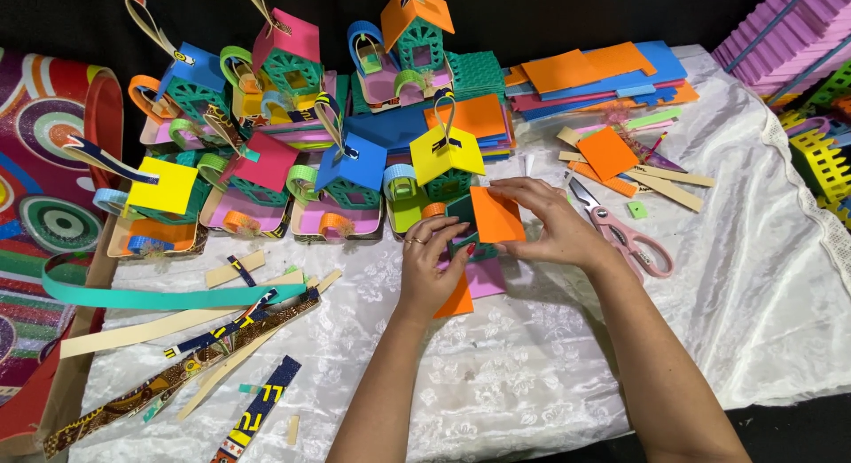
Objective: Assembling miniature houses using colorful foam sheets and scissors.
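My worktop (550, 374) is draped in a shiny white patterned satin cloth, with a black backdrop behind it and a bright swirl-patterned red panel (40, 162) standing at its left edge. Across the back sits a crowd of little foam craft houses (292, 135) with green lattice walls, coloured square roofs and ribbon loops, set in shallow pink trays. To their right lies a stack of flat foam sheets in orange, blue and pink (603, 73), and at the far right corner a lilac ribbed foam block (789, 29) beside a yellow-green foam fence piece (820, 162). Long strips of teal ribbon, tan card and printed fabric (177, 330) sprawl over the left of the cloth. A pair of pink-handled scissors (620, 233) lies just beside my right wrist, blades pointing away from me toward a loose orange foam square (607, 151) and some tan strips. My left hand (430, 268) and right hand (550, 224) meet just in front of the row of houses, over a small green lattice house body (463, 237) on a pink base. My right fingers are closed lightly on a folded orange foam roof piece (495, 217), pinching its upper edge; its ridge tilts up and away to the left. My left fingers curl against the house from the left, steadying it, with another orange foam piece (456, 299) poking out beneath my palm.
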